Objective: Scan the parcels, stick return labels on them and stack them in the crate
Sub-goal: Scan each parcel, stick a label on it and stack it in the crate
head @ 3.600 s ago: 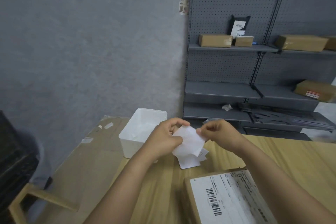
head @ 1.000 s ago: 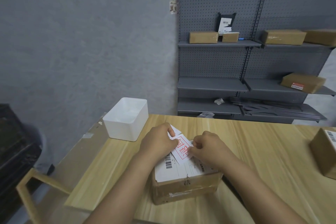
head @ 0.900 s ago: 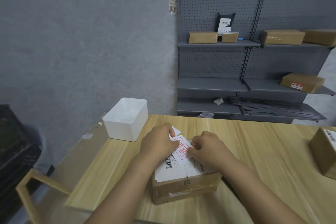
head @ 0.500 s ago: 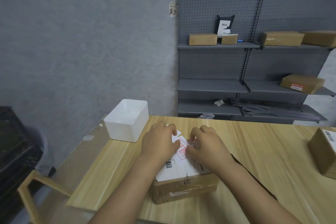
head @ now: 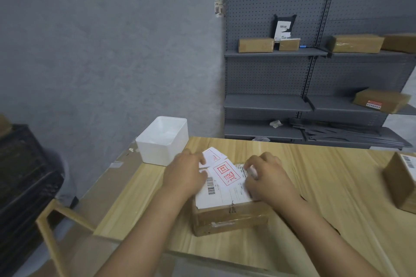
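A brown cardboard parcel lies on the wooden table, its top covered by a white shipping label with a barcode. A white return label with a red stamp lies flat on that shipping label. My left hand rests at the label's left edge, fingers reaching onto it. My right hand is at its right edge with fingers curled, and a white paper scrap shows between them. More return labels lie on the table just behind the parcel.
A white plastic bin stands at the table's far left corner. A second parcel sits at the right edge. A black crate stands on the left beyond a wooden frame. Grey shelves behind hold several parcels.
The return label, held above the parcel by both hands a second ago, now lies flat on it. Both hands have slid apart to its left and right edges.
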Available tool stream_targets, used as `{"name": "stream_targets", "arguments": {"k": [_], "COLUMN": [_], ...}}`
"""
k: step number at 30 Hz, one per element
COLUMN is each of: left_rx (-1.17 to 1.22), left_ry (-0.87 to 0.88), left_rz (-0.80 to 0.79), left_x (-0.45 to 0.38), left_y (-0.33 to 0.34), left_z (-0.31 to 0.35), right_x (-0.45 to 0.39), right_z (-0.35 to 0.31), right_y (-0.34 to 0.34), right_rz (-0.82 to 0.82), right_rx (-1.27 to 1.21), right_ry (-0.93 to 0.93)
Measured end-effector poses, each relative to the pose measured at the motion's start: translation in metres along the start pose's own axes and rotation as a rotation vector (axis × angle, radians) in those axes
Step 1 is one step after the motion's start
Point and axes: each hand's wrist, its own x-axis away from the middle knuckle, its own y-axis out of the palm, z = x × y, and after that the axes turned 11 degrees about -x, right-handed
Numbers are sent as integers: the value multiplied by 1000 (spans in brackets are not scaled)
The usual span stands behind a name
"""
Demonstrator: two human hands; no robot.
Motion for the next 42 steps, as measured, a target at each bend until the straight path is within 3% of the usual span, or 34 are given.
{"name": "stream_targets", "arguments": {"k": [3, 7, 12, 16, 23, 35, 42], "left_rx": [0, 486, 611, 705, 712, 562, 586], "left_ry": [-196, -329, -426, -533, -623, -828, -1014], "left_rz": [-65, -253, -144, -9, 88, 184, 231], "left_x": [10, 33, 57, 70, 97, 195, 225], "left_y": [-1, 8, 9, -4, -32, -104, -125], "left_z": [-27, -30, -57, -101, -207, -455, -567], "right_x": [6, 11, 20, 23, 21, 24, 15], "right_z": [14, 12, -14, -54, -148, -367, -474], "right_y": [-10, -1, 16, 36, 104, 312, 402], "right_rz": [58, -21, 40, -11, -98, -309, -449], "right_rx": [-109, -301, -473, -546, -563, -688, -690], "right_ry": [174, 259, 214, 164, 59, -79, -194]}}
